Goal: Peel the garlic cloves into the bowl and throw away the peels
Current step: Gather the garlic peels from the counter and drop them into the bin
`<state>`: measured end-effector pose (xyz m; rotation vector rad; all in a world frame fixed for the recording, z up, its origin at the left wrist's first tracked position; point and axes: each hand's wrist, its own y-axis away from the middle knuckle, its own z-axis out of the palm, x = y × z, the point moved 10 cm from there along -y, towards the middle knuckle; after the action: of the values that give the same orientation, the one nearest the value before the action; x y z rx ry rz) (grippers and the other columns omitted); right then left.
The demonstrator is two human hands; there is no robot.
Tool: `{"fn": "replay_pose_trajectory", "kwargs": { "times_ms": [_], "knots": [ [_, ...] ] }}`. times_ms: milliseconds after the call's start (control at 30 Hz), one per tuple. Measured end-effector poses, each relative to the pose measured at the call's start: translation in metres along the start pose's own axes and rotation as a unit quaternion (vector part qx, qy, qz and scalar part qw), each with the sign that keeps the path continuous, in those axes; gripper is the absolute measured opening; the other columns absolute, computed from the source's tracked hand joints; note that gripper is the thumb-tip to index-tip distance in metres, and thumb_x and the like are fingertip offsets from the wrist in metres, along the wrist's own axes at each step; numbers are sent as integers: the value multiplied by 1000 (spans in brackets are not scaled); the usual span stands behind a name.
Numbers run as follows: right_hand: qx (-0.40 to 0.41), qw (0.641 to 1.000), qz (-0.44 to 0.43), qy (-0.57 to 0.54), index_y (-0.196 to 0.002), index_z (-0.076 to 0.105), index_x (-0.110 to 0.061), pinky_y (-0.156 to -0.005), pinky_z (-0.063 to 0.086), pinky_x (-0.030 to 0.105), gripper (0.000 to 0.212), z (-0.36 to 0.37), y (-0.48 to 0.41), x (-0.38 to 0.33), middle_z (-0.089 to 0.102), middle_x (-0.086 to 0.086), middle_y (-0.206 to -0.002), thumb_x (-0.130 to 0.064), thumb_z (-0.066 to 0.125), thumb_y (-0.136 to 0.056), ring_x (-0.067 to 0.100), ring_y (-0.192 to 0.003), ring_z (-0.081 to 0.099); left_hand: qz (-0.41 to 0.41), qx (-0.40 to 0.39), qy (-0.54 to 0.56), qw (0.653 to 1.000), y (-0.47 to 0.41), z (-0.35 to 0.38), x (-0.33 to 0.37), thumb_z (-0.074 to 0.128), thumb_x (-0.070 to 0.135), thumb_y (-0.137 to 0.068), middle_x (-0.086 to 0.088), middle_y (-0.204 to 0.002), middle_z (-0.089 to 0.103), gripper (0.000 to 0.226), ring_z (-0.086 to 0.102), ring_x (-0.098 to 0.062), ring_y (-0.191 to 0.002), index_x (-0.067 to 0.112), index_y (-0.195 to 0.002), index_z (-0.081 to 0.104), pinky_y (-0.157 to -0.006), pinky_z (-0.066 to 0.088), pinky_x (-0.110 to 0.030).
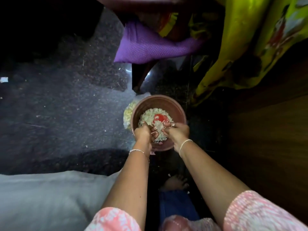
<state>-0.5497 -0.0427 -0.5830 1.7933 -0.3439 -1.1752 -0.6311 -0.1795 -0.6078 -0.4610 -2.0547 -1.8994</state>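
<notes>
The left hand [144,132] and right hand [178,132] meet over the near rim of a brown bowl [155,101], each pinching the same pale garlic skin [158,130] in curled fingertips above the heap of peels [150,115] inside. A clear bag of cloves [129,111] touches the bowl's left edge; open dark floor [66,105] spreads leftward, a wooden panel [266,139] stands close on the right

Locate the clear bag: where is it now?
Head view, centre: the bag lies on the floor at the left side of the bowl of peels, partly hidden by its rim, just beyond the left hand.
</notes>
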Motion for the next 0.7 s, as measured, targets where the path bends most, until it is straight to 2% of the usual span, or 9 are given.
{"fn": "replay_pose_trajectory", "kwargs": {
  "times_ms": [133,233,333,400,433,533,567,633,700],
  "knots": [
    [37,996,-30,80,-62,58,-14,-72,58,36,32,0,-9,-1,68,16,-81,10,79,-67,26,-72,67,27,8,-38,999,-8,-2,5,59,-7,-89,-11,-67,56,25,56,-16,-43,6,-69,54,-33,44,-17],
    [58,990,-57,118,-62,53,-18,-72,56,34,38,1,-8,-10,67,8,-77,-3,88,-61,20,-70,62,49,6,-47,998,-10,2,9,65,-16,-80,-12,-64,56,26,56,-14,-39,3,-66,55,-38,48,-18],
    [52,992,-45,106,-65,54,-17,-65,52,27,34,3,-15,-5,65,6,-75,-3,85,-67,17,-65,58,65,6,-47,997,-11,6,11,68,-16,-78,-13,-65,58,23,53,-10,-34,1,-68,56,-40,48,-18],
    [33,995,-33,93,-73,62,-14,-57,49,23,21,5,-17,-3,65,7,-74,2,74,-78,17,-64,58,70,-3,-57,996,-11,9,11,69,-14,-79,-13,-66,59,21,52,-9,-34,1,-70,57,-40,48,-18],
    [21,996,-23,82,-80,65,-11,-59,51,24,16,8,-18,-1,66,10,-79,4,66,-85,18,-67,60,74,-5,-62,995,-10,10,11,69,-13,-79,-13,-67,60,20,52,-9,-35,1,-71,58,-40,49,-19],
    [-9,1000,17,19,-107,64,2,-86,55,35,20,11,-15,0,67,17,-105,-5,47,-100,29,-96,68,82,4,-61,995,-8,9,11,67,1,-88,-10,-66,61,19,51,-10,-35,4,-72,58,-40,48,-21],
    [-13,1000,24,9,-109,63,2,-88,54,36,21,10,-14,0,66,16,-108,-9,46,-102,31,-99,67,78,9,-55,995,-8,8,11,63,12,-94,-8,-65,62,22,51,-10,-34,4,-74,59,-40,49,-22],
    [-25,999,14,14,-99,65,0,-77,56,29,19,10,-14,-2,66,14,-99,-12,51,-101,26,-84,66,65,9,-47,997,-8,7,9,50,26,-101,-5,-64,62,34,52,-11,-35,4,-77,61,-41,50,-23],
    [-15,998,-14,51,-77,67,-4,-68,55,26,18,9,-15,-5,67,13,-85,-9,63,-93,20,-71,63,71,5,-54,996,-7,7,12,54,21,-100,-6,-64,61,30,53,-9,-35,5,-75,59,-41,49,-21]
  ]
}}
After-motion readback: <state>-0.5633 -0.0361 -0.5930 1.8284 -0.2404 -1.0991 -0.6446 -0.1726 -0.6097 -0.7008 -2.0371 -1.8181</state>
